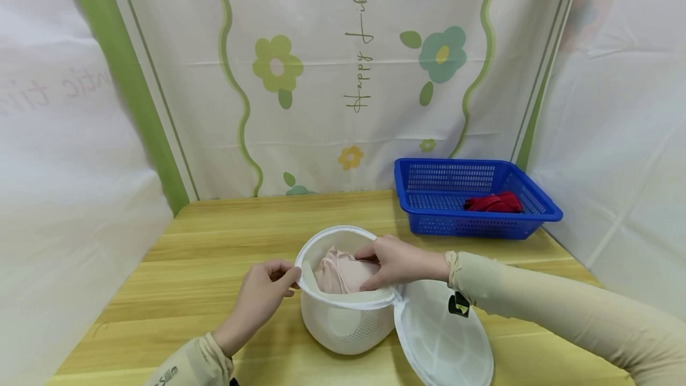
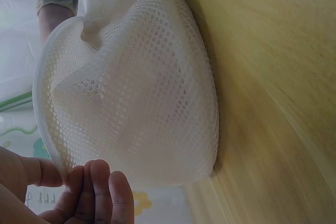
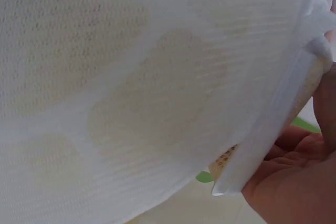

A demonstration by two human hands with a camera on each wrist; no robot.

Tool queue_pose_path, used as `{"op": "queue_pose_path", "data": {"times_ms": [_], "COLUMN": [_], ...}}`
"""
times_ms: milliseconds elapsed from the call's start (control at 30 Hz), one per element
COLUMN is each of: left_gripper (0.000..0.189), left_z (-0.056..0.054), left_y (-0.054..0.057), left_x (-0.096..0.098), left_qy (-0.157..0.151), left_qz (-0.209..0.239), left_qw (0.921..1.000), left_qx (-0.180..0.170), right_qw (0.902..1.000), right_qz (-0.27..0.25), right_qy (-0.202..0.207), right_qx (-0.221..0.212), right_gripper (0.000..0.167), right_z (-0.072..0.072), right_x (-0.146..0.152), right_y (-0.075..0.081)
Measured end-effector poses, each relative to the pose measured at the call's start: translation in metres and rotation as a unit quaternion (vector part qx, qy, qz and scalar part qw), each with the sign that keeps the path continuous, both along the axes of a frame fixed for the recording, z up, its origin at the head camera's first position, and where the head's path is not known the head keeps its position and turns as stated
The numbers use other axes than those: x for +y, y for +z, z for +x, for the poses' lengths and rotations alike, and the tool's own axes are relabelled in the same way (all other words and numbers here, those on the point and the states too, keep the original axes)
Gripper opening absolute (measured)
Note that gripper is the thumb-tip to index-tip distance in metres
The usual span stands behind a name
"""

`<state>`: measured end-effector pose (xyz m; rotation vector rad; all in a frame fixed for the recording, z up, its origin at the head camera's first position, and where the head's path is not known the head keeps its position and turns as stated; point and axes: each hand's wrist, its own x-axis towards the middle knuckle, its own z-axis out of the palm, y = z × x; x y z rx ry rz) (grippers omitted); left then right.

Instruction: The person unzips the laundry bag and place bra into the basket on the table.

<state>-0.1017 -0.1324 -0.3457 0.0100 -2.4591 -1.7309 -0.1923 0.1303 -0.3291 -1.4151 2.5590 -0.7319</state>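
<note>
A white mesh laundry bag (image 1: 348,329) stands upright on the table with its round mouth open. Its lid (image 1: 447,332) hangs folded out to the right. Inside lies a bunched pale pink bra (image 1: 343,273) with a smooth cup and thin straps. Thumb and fingers of my right hand (image 1: 396,260) reach into the mouth and grip the bra's cup from both sides. On the opposite side, my left hand (image 1: 265,290) pinches the bag's rim between thumb and fingers, also seen in the left wrist view. The lid's mesh (image 3: 147,93) covers most of the right wrist view, hiding the right fingertips.
A blue plastic basket (image 1: 485,225) stands at the table's back right, with a dark red cloth item (image 1: 495,202) inside. The wooden table (image 1: 214,249) is bounded by a printed curtain (image 1: 332,136) behind and white sheets on both sides.
</note>
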Motion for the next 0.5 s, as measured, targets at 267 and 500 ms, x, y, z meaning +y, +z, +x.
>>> {"op": "queue_pose_path", "data": {"times_ms": [267,500], "left_gripper": [0.01,0.01], "left_z": [-0.0006,-0.0017], "left_y": [0.0009,0.0018], "left_x": [0.0008,0.0008], "left_qy": [-0.001,0.002], "left_qz": [-0.002,-0.005], "left_qw": [1.0,1.0], "left_qx": [0.002,0.002], "right_qw": [0.9987,0.9978], "right_qz": [-0.039,-0.043], "right_qy": [0.031,0.049], "right_qx": [-0.011,-0.008], "right_gripper": [0.045,0.044], "right_z": [0.0006,0.0003], "right_x": [0.0007,-0.0004], "right_y": [-0.0013,-0.0026]}}
